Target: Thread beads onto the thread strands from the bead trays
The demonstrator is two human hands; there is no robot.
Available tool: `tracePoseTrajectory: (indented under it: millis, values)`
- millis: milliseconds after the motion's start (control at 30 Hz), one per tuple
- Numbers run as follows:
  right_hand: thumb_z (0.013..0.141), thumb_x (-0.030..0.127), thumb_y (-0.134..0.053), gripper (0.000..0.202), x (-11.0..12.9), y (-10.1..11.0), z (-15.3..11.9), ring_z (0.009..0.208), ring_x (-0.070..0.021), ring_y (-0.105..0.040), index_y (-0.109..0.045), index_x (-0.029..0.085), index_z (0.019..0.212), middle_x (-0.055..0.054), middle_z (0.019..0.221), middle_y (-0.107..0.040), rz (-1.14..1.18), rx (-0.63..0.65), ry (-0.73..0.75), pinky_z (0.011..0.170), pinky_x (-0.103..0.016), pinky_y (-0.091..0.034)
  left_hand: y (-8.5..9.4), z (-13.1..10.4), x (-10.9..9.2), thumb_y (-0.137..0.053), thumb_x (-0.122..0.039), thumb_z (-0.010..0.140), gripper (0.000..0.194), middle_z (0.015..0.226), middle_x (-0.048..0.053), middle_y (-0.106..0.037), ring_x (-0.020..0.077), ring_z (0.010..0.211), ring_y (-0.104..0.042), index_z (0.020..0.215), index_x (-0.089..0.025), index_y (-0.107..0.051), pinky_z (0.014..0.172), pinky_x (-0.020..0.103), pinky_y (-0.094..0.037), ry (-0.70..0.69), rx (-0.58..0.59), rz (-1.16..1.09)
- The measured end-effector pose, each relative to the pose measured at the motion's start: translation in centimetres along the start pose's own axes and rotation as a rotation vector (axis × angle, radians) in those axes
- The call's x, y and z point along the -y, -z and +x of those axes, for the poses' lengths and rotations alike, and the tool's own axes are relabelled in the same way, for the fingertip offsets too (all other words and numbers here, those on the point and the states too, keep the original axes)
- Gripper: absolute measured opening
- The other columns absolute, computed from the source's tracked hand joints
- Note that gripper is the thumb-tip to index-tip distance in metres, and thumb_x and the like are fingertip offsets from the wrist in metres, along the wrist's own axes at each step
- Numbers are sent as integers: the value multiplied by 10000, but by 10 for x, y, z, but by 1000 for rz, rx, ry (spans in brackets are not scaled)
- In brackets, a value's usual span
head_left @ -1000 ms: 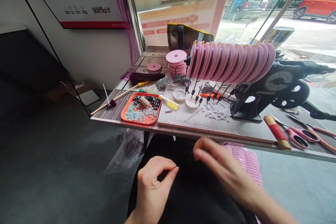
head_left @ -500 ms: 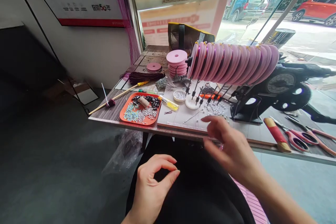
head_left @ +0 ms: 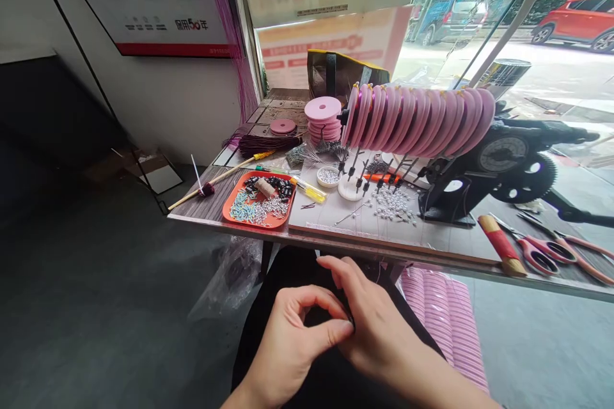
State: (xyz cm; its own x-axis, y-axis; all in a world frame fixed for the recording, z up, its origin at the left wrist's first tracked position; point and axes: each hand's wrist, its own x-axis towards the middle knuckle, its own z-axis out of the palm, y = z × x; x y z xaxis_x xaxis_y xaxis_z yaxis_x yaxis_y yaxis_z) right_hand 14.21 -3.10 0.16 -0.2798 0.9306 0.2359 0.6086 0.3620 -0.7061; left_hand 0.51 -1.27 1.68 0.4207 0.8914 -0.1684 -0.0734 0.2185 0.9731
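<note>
Head view has both hands meeting low in the centre, so I judge the step in hand to be close fingertip work on something tiny. If a piece is there, it would sit where the left fingertips meet the right hand; I can't make it out. As I read it, any next move calls for a light, steady pinch with the elbows kept low.

The left hand [head_left: 297, 332] is narrow, thumb and forefinger curved into a near ring whose tips reach the right hand [head_left: 377, 316]; I can't tell whether they grip anything. The right hand has its fingers loosely spread and its thumb out of sight, so its hold is unclear too.

Just outward, the loose beads [head_left: 394, 206] lie on the board [head_left: 311, 222], above the hands and apart from them, right of centre. Left of that, the tray [head_left: 227, 208] rests on the table [head_left: 189, 211]. Pink discs [head_left: 422, 120] line the machine [head_left: 506, 156] at upper right, and scissors [head_left: 531, 246] lie at the right edge.
</note>
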Motion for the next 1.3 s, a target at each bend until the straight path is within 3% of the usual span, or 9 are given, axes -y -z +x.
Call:
tracePoseTrajectory:
  millis: [100, 200, 367, 533, 767, 1300]
  values:
    - [591, 26, -459, 662, 5, 5, -3, 785, -170, -534, -317, 194, 1216, -45, 922, -512, 117, 35, -13, 674, -282, -458, 6, 1, 4, -711, -154, 626, 45, 626, 32, -672, 190, 679, -604, 595, -159, -679, 700, 296, -475, 0, -44, 52]
    - [616, 37, -477, 464, 9, 10, -5, 672, -141, -505, -457, 191, 1054, 10, 753, -498, 172, 96, -87, 589, -235, -413, 17, -2, 6, -705, -149, 637, 48, 631, 21, -666, 175, 668, -595, 603, -167, -677, 681, 274, -467, -12, -54, 115]
    - [769, 95, -492, 93, 8, 5, -4, 604, -121, -459, -531, 179, 763, 12, 662, -491, 183, 36, -105, 540, -223, -355, 27, -11, 9, -696, -161, 669, 56, 646, 16, -644, 157, 659, -581, 620, -175, -674, 650, 256, -461, -83, -46, 200]
    - [831, 193, -515, 129, 5, -3, -6, 557, -112, -464, -593, 179, 729, 13, 632, -469, 251, -24, -141, 499, -214, -354, 24, -15, 16, -693, -170, 686, 48, 670, 26, -652, 169, 676, -603, 643, -177, -672, 657, 270, -478, -151, -88, 225]
    - [811, 176, -504, 134, 13, 3, -9, 546, -121, -463, -570, 182, 694, 8, 609, -468, 150, -179, -91, 487, -222, -361, 22, -14, 22, -693, -139, 682, 75, 730, 27, -671, 166, 699, -632, 645, -187, -649, 654, 261, -498, -294, -184, 384]
    - [765, 123, -511, 131, 13, -2, -8, 545, -121, -491, -592, 165, 672, -8, 593, -502, 68, -137, -59, 479, -214, -371, 22, -15, 25, -656, -98, 711, 99, 729, 23, -667, 163, 713, -631, 673, -186, -631, 647, 260, -517, -450, -191, 559]
